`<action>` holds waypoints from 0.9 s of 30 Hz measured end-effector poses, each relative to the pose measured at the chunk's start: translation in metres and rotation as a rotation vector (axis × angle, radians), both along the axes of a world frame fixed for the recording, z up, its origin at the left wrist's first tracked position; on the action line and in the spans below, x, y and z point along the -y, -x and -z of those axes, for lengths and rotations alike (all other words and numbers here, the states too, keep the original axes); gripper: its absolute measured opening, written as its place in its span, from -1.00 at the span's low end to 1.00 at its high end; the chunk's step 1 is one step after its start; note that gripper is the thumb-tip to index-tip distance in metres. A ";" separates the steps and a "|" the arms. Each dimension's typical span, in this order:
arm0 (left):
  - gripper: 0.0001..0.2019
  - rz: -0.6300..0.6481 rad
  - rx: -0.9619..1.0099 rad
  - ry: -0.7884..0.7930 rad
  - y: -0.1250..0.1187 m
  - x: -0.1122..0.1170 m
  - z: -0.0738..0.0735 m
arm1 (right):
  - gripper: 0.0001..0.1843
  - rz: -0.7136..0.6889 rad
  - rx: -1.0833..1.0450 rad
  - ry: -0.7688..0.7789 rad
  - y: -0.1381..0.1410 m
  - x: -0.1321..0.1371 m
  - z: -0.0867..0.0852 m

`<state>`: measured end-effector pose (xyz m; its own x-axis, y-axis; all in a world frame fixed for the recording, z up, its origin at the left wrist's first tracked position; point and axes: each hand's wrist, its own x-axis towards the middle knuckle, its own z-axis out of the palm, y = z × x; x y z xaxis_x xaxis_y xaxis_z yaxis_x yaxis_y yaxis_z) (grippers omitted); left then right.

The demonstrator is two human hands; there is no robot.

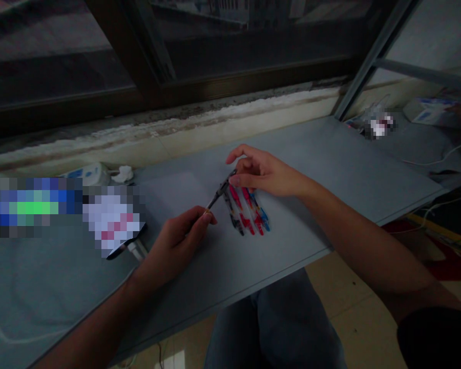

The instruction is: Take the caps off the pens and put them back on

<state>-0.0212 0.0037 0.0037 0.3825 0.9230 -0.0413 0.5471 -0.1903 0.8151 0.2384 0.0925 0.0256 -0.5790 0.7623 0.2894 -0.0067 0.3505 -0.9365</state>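
A dark pen [218,196] is held at a slant above the grey table [292,225]. My left hand [186,233] pinches its lower end between thumb and fingers. The thumb and fingers of my right hand [267,173] are closed on its upper end. Below and beside my right hand, several pens lie side by side on the table: a black pen [236,220], red pens [247,223] and a blue pen [265,219]. My right hand hides part of their upper ends.
Left of my left hand is a blurred phone-like device [113,220] with a white cable. A white power strip [86,174] lies behind it, near the window ledge [169,120]. A metal post [369,66] rises at the right; a box [430,110] stands beyond it.
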 end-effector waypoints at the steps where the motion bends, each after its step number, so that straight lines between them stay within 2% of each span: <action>1: -0.57 -0.004 -0.003 0.003 0.000 0.000 0.000 | -0.55 -0.026 -0.005 -0.012 -0.001 -0.001 0.000; 3: -0.57 0.001 -0.005 0.008 0.000 -0.001 0.000 | -0.65 -0.034 0.080 -0.023 -0.003 -0.002 0.000; 6: -0.57 0.015 0.002 0.020 -0.002 0.000 0.000 | -0.48 0.010 0.224 0.028 -0.004 -0.002 0.000; 9: -0.57 0.008 0.016 0.035 -0.004 0.000 -0.002 | -0.63 -0.006 0.097 0.042 -0.003 -0.001 0.000; 11: -0.56 0.002 0.016 0.038 -0.004 0.001 -0.003 | -0.61 -0.026 0.036 0.033 0.000 0.001 0.000; 15: -0.56 0.008 0.001 0.019 -0.003 0.000 -0.003 | -0.48 0.030 0.165 0.047 0.006 0.005 0.004; 17: -0.56 0.001 0.006 0.022 -0.003 -0.001 -0.003 | -0.59 0.029 0.089 0.056 0.007 0.004 0.006; 20: -0.56 -0.016 0.014 0.030 -0.003 -0.001 -0.004 | -0.52 0.015 -0.025 0.050 0.007 0.003 0.007; 24: -0.57 -0.027 0.018 0.007 -0.007 0.000 -0.008 | -0.52 0.135 0.068 0.020 0.007 0.003 0.005; 27: -0.57 -0.024 0.018 0.001 -0.009 0.001 -0.009 | -0.57 0.052 0.023 0.040 0.005 0.003 0.003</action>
<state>-0.0125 0.0029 0.0132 0.3613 0.9318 -0.0355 0.5366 -0.1766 0.8252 0.2330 0.0896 0.0230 -0.5445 0.8021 0.2452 0.0323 0.3122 -0.9495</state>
